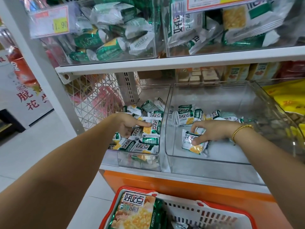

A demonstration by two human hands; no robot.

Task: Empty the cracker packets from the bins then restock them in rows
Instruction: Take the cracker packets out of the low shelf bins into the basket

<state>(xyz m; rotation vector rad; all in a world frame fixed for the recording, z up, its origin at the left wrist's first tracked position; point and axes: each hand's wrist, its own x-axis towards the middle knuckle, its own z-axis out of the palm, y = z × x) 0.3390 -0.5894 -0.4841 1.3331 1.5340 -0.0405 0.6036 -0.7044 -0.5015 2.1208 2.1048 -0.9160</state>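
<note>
Inside the right bin, our right grip clasps a packet. Our left grip, state unclear, touches the heap in the left bin.

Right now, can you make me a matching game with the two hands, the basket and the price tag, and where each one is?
Things: 1 left hand; 2 right hand; 3 basket; 4 price tag.
Places: A on the upper bin's front; B in the fuller left bin; C lowest of all; D gripping a cracker packet in the emptier right bin.
Pairs: 1-B, 2-D, 3-C, 4-A.
</note>
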